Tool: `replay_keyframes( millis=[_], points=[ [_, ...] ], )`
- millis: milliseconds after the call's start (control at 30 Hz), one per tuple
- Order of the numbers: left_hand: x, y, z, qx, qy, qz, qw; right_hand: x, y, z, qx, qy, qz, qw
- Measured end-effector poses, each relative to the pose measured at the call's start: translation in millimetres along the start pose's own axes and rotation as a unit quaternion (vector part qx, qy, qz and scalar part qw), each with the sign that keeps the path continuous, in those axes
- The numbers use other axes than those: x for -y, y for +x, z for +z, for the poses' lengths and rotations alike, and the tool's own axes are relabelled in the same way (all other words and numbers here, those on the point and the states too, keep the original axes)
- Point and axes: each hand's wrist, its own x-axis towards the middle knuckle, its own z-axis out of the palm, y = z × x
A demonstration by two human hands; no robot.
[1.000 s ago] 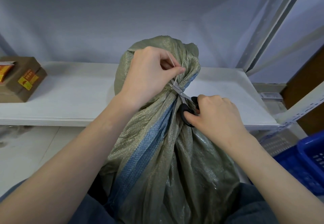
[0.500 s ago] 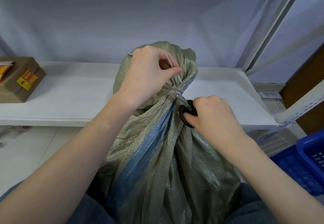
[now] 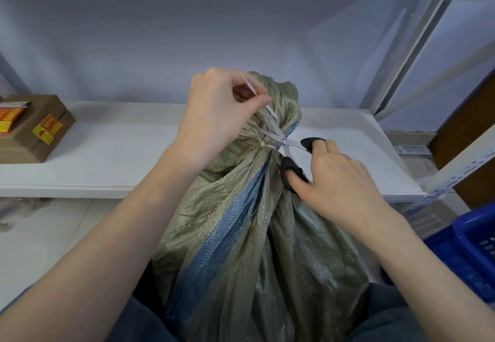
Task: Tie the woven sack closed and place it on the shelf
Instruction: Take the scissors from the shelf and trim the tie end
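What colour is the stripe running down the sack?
Blue stripe on the olive-green woven sack, clearest in the head view.

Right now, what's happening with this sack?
A person is finishing the tie on the woven sack. The left hand pulls the loose end of the white tie taut above the cinched neck. The right hand holds open scissors at it. The sack is not yet on the shelf.

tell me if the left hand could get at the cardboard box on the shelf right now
Probably not at once: the left hand is pinching the tie's tail taut. The shelf toward the cardboard box looks clear.
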Motion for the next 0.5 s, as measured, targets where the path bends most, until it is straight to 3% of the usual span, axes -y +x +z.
replay_keyframes(
  millis=[300,500],
  points=[
    [-40,2,-23,-0.082,-0.058,0.072,0.992,-9,-2,-46,-0.013,0.019,-0.005,1.0],
    [-66,9,-48,-0.141,-0.088,0.131,0.977,-14,1,-89,-0.15,0.075,0.024,0.986]
  ],
)
